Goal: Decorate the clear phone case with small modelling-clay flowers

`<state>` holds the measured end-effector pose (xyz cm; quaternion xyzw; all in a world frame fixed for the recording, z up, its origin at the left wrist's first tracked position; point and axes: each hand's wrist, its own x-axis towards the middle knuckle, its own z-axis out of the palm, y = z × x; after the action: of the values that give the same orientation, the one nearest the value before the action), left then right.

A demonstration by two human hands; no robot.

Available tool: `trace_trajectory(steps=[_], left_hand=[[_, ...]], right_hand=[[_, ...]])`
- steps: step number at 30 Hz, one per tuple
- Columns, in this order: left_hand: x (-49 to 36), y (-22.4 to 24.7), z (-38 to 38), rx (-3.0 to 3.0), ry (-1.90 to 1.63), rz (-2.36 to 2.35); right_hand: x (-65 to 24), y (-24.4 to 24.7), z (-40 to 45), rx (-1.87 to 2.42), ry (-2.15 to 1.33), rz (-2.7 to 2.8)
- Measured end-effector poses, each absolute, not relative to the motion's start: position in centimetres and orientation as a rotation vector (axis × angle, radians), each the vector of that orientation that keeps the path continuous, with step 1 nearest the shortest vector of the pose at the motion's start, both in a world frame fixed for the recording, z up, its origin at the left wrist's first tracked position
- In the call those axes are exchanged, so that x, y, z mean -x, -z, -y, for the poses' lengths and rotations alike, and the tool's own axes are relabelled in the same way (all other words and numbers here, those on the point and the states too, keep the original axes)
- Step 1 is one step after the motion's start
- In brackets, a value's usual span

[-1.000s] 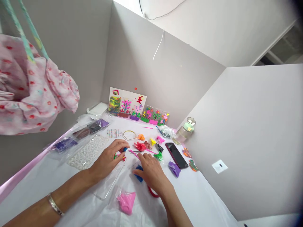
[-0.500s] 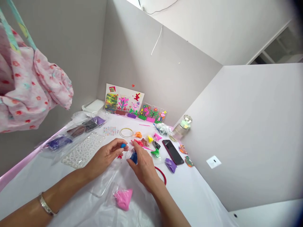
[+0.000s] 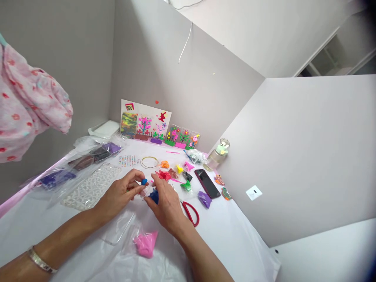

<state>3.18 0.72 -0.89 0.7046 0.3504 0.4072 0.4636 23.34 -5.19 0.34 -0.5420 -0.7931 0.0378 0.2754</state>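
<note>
My left hand (image 3: 122, 194) is closed, with a small blue lump of clay (image 3: 144, 181) held at its fingertips. Just to the right, my right hand (image 3: 167, 201) curls round a clear bag of dark blue clay (image 3: 153, 196), partly hidden behind its thumb and fingers. The clear plastic of that bag reaches across to my left fingertips. Beneath my left forearm lies a clear phone case (image 3: 119, 235). Nearer to me is a bag of pink clay (image 3: 146, 244). Red-handled scissors (image 3: 192, 214) lie beside my right hand, their blades mostly covered by it.
Small bags of red clay (image 3: 164, 175), green clay (image 3: 186, 186) and purple clay (image 3: 205, 199) lie beyond my hands. A phone (image 3: 207, 183) and a bottle (image 3: 216, 156) are at the right. A patterned clear sheet (image 3: 92, 186) lies left; decorated cases (image 3: 144, 126) lean at the back.
My hands have drawn closer together, and the bag's clear plastic now stretches between them. The view has turned slightly right, and more of the red scissors shows.
</note>
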Motion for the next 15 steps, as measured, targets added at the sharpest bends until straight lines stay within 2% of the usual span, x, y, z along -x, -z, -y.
trace_trajectory(steps=[15], left_hand=[[-2.6, 1.4, -1.9, -1.916, -0.896, -0.789]], right_hand=[[-24.0, -0.7, 5.0, 1.309, -0.346, 1.954]])
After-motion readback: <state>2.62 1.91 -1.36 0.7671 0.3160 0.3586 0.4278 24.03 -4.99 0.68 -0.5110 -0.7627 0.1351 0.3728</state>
